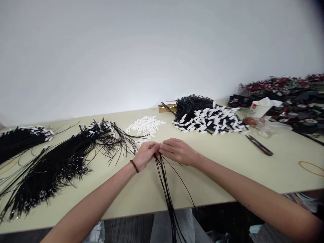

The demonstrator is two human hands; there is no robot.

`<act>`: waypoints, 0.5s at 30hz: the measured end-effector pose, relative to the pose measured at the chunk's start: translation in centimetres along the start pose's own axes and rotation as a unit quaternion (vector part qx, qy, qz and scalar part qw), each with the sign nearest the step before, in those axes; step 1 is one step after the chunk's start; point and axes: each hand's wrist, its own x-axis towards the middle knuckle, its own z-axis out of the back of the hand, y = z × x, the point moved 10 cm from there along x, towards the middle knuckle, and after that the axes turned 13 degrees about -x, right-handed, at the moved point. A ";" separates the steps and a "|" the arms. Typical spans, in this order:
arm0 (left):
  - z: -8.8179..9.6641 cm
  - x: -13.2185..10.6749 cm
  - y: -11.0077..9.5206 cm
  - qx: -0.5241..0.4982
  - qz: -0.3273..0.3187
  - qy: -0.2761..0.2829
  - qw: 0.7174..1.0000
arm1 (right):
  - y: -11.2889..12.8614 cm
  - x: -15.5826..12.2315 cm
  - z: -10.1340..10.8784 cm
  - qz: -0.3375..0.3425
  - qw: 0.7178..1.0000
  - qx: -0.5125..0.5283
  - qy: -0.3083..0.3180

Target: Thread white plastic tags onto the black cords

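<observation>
The bench (215, 182) carries a broad dark bundle (58, 165) on the left and, farther back, a pile of white-tipped cables (212, 119). The black cords (165, 192) hang between the forearms, their long axis running from the fingers toward the person and over the near edge, one strand straying right. They lie just below the grip: the left hand (145, 156) pinches their upper ends; the right hand (178, 151) meets it, its fingers bent, any hold hidden. Beyond sit small white pieces (145, 125).
</observation>
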 end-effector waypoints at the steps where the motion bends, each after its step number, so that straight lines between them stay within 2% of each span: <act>1: 0.1 0.0 -0.2 -0.002 -0.006 -0.006 1.000 | -0.3 0.0 0.0 -0.017 1.000 0.011 -0.010; 4: 0.4 -0.1 -1.1 -0.011 -0.038 -0.032 0.999 | -1.9 0.0 0.2 -0.106 0.988 0.108 -0.036; 5: 0.5 -0.1 -1.4 -0.015 -0.049 -0.039 0.998 | -2.6 -0.1 0.1 -0.147 0.975 0.159 -0.043; 7: 0.9 -0.1 -1.8 -0.024 -0.063 -0.053 0.996 | -4.2 -0.5 -0.4 -0.244 0.932 0.263 -0.046; 9: 1.4 0.0 -1.8 -0.035 -0.069 -0.071 0.994 | -5.8 -1.4 -1.2 -0.353 0.867 0.348 -0.048; 11: 2.0 0.1 -1.7 -0.045 -0.071 -0.097 0.992 | -7.1 -2.6 -2.0 -0.447 0.786 0.422 -0.066; 13: 2.7 0.2 -1.6 -0.050 -0.074 -0.119 0.989 | -8.3 -4.0 -2.8 -0.518 0.700 0.481 -0.102; 15: 3.2 0.3 -1.5 -0.052 -0.074 -0.136 0.987 | -9.4 -5.4 -3.2 -0.563 0.633 0.513 -0.137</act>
